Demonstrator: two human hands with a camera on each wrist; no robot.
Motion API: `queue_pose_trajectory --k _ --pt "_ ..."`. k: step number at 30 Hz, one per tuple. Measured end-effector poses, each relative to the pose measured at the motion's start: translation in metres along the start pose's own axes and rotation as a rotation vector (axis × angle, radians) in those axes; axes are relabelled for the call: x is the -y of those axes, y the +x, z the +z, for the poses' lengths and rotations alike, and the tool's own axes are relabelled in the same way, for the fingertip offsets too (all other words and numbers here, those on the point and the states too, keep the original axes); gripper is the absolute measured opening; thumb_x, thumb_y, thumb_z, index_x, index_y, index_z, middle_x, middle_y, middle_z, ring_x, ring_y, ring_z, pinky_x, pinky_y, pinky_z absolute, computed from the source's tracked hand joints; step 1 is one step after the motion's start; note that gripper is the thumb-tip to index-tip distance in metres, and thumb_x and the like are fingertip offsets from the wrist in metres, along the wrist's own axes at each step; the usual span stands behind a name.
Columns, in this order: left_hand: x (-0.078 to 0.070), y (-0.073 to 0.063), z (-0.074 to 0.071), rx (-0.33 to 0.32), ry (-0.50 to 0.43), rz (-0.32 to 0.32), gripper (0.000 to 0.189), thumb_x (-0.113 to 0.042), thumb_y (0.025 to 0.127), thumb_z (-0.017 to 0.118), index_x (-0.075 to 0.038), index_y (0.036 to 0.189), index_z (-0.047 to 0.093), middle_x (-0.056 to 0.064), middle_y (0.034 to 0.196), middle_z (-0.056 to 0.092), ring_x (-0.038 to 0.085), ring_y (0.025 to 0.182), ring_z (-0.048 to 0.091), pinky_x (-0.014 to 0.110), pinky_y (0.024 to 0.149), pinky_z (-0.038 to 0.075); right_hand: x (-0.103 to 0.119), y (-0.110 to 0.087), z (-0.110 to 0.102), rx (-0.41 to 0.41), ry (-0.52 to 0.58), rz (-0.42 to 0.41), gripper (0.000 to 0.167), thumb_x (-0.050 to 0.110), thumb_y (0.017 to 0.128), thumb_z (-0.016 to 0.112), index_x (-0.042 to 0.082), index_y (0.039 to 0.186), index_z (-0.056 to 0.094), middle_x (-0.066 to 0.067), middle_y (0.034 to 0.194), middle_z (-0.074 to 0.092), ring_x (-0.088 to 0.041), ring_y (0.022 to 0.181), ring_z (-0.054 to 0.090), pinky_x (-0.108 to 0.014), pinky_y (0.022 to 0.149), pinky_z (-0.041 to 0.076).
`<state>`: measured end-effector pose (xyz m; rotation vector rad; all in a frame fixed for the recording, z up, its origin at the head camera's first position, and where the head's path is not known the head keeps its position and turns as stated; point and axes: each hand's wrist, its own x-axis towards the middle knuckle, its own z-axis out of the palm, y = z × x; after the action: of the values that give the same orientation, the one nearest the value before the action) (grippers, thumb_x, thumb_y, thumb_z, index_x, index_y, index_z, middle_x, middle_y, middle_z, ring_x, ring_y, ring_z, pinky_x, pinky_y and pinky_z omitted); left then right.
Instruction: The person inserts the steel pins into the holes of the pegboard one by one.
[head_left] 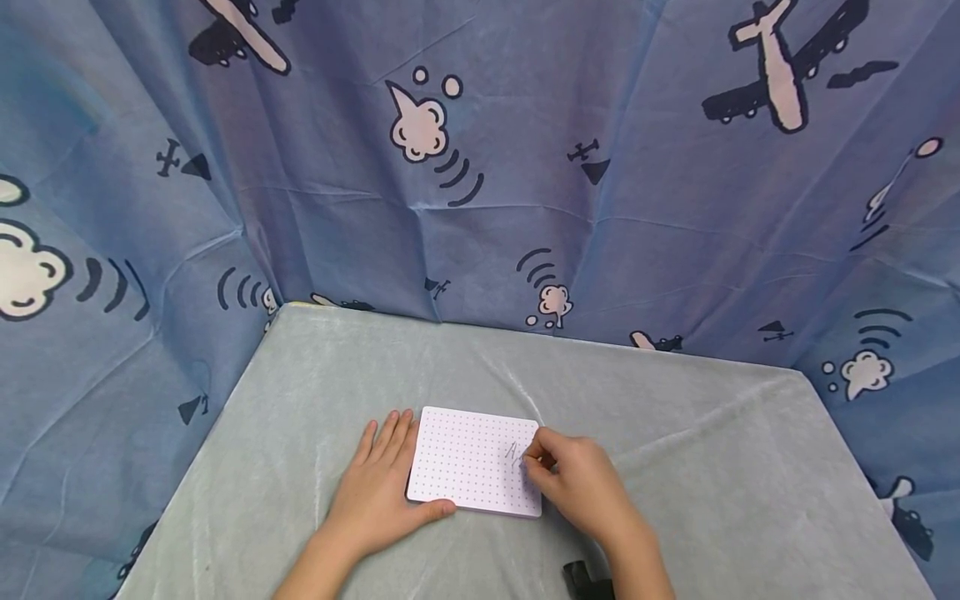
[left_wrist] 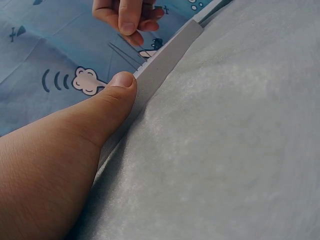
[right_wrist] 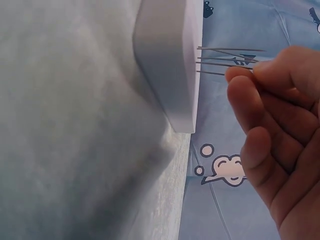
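Note:
A white board [head_left: 465, 462] with rows of small holes lies flat on the cloth-covered table. Several thin metal pins [right_wrist: 225, 49] stand up from it near its right side. My left hand [head_left: 378, 496] rests flat along the board's left edge, fingers straight. Its thumb [left_wrist: 119, 92] lies against the near edge. Over the right side of the board, my right hand [head_left: 581, 483] pinches one pin between thumb and forefinger, seen best in the right wrist view. The pinched pin reaches down to the board's surface; whether it sits in a hole I cannot tell.
Pale grey-green cloth [head_left: 720, 467] covers the table, with a few creases. A blue curtain [head_left: 510, 167] printed with planes and clouds hangs behind and at both sides. Beside the right forearm, a black object [head_left: 588, 582] shows at the bottom edge.

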<state>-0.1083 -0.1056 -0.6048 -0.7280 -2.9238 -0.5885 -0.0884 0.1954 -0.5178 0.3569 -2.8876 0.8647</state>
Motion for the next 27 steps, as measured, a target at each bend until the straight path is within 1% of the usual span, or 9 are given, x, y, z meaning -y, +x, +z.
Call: queue_pose_trajectory --k 6,9,15,21,27 --pt "0.0009 0.0006 -0.0001 -0.011 0.005 0.004 0.135 -0.099 0.082 0.053 0.0 0.171 0.03 0.018 0.177 0.031 0.032 0.167 0.021 0.051 0.137 0.006 0.0014 0.0014 0.0008 -0.021 -0.037 -0.041 0.038 0.001 0.084 0.083 0.031 0.078 0.061 0.021 0.069 0.059 0.002 0.061 0.052 -0.021 0.055 0.046" --pt "0.0015 0.0006 -0.0002 -0.015 0.005 0.004 0.134 -0.099 0.082 0.054 0.0 0.171 0.031 0.018 0.177 0.031 0.033 0.166 0.021 0.051 0.137 0.006 0.0031 0.0024 0.0011 -0.021 -0.049 -0.04 0.036 0.002 0.084 0.082 0.03 0.077 0.061 0.022 0.067 0.057 0.002 0.059 0.049 -0.022 0.054 0.043" --pt "0.002 0.0006 -0.0001 -0.01 0.005 -0.001 0.134 -0.098 0.082 0.055 0.0 0.171 0.031 0.018 0.177 0.031 0.033 0.167 0.021 0.051 0.137 0.006 0.0057 0.0032 0.0017 0.004 -0.039 0.031 0.03 0.005 0.086 0.082 0.029 0.079 0.065 0.022 0.067 0.057 0.0 0.059 0.05 -0.023 0.054 0.044" --pt "0.0007 0.0008 0.0003 0.014 0.0 -0.004 0.134 -0.099 0.083 0.053 -0.001 0.171 0.03 0.018 0.177 0.03 0.033 0.167 0.02 0.05 0.137 0.004 0.0034 0.0022 0.0033 0.01 0.049 0.095 0.027 0.004 0.087 0.082 0.026 0.08 0.069 0.02 0.069 0.061 -0.001 0.062 0.054 -0.024 0.056 0.048" --pt "-0.0002 0.0001 -0.0001 0.015 -0.001 -0.006 0.134 -0.099 0.082 0.054 -0.002 0.172 0.028 0.017 0.178 0.029 0.032 0.167 0.019 0.05 0.137 0.004 0.0007 0.0016 0.0034 0.026 0.135 0.147 0.027 0.003 0.088 0.083 0.025 0.08 0.07 0.018 0.071 0.064 -0.003 0.064 0.059 -0.024 0.058 0.052"
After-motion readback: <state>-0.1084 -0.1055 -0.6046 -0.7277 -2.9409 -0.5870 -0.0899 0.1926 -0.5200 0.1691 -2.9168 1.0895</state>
